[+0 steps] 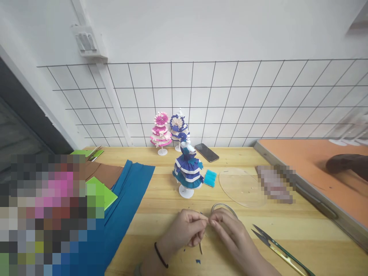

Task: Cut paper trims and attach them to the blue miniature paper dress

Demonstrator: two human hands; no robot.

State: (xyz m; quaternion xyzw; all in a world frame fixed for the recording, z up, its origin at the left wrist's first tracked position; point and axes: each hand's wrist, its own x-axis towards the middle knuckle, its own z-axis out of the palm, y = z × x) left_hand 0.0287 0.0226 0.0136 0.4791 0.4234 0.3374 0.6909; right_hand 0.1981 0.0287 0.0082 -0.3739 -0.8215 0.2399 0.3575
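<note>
Beyond the left hand (193, 227) and right hand (230, 229), both pinched closed, contents indiscernible, the tiered miniature dress (188, 168) seems largely assembled, with remaining work unclear.

Black phone (207, 152) lies flat near far edge of wooden table (146, 230), right of mid-edge. Left of it, same edge: pink-and-white ruffled stand (161, 131) and blue-and-white ruffled stand (177, 122), side by side. Teal cloth (132, 191) spread over table's left side; brown cloth (105, 174) and bright green flat item (107, 194) toward far left corner. Orange surface (301, 153), grey rim, runs along right edge. Behind far edge: white wall (186, 30), black grid lines low, switch box (87, 42) upper left.
</note>
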